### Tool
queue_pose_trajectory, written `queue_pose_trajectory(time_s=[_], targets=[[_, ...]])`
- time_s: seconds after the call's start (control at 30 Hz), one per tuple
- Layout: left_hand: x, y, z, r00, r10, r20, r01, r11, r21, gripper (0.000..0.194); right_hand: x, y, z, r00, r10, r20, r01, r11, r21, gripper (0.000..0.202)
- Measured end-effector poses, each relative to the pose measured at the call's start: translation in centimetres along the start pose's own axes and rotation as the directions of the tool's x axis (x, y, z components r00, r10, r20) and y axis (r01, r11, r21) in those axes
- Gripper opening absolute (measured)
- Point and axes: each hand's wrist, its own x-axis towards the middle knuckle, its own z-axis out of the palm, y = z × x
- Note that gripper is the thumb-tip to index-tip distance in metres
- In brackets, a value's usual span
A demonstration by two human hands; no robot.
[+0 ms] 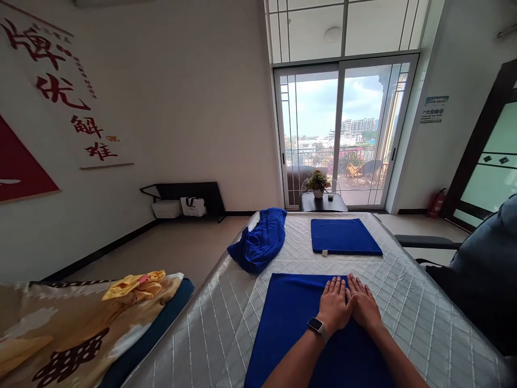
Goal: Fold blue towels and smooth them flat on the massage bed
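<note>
A blue cloth (288, 307) lies spread flat in front of me on a silver quilted cover. My left hand (336, 304), with a watch at its wrist, rests palm down on the cloth near its far right corner. Beside it, my right hand (363, 302) lies flat along the right edge, thumbs touching or overlapping. Fingers of both hands are stretched out, and neither grips anything. Beyond them sits a neatly folded blue cloth (343, 236) with a small white tag. Another blue cloth (260, 240) is heaped loosely at the far left.
The silver quilted cover (218, 323) spreads over the table-like surface. At left is a patterned blanket (72, 328) with a yellow cloth (135, 285) on top. A dark chair (480, 269) stands at right. Past the far edge, a small stand holds a potted plant (318, 183).
</note>
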Motion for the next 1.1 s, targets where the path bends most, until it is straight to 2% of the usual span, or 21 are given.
queue_pose_trajectory(time_s=[0.13, 0.3, 0.57, 0.7, 0.8, 0.93, 1.1], targets=[[-0.5, -1.2, 0.3, 1.0, -0.014, 0.02, 0.014, 1.0, 0.008, 0.065, 0.2, 0.0, 0.2, 1.0, 0.008, -0.009, -0.008, 1.0, -0.006, 0.061], [-1.9, -3.9, -1.1, 0.997, -0.068, 0.027, 0.066, 0.994, 0.092, 0.069, 0.2, -0.4, -0.3, 1.0, 0.027, -0.002, -0.027, 1.0, -0.003, 0.063], [-5.2, -10.3, -5.0, 0.975, -0.221, 0.033, 0.215, 0.968, 0.133, 0.078, 0.3, -0.4, -0.2, 0.998, 0.066, 0.016, -0.067, 0.997, 0.041, 0.064], [-6.6, -12.8, -7.3, 0.952, -0.304, 0.035, 0.294, 0.94, 0.175, 0.081, 0.4, -0.1, 0.2, 0.998, 0.064, 0.016, -0.064, 0.997, 0.053, 0.064], [-7.4, -14.5, -8.3, 0.941, -0.336, 0.031, 0.326, 0.928, 0.181, 0.081, 0.4, -0.1, 0.4, 0.999, 0.053, 0.01, -0.053, 0.997, 0.055, 0.065], [-8.0, -16.1, -8.6, 0.937, -0.349, 0.02, 0.341, 0.923, 0.177, 0.082, 0.4, -0.1, 0.5, 0.999, 0.05, 0.021, -0.05, 0.999, 0.01, 0.065], [-8.1, -16.7, -7.9, 0.945, -0.327, 0.001, 0.322, 0.93, 0.178, 0.08, 0.5, 0.1, 0.6, 0.999, 0.045, 0.025, -0.045, 0.999, -0.016, 0.065]])
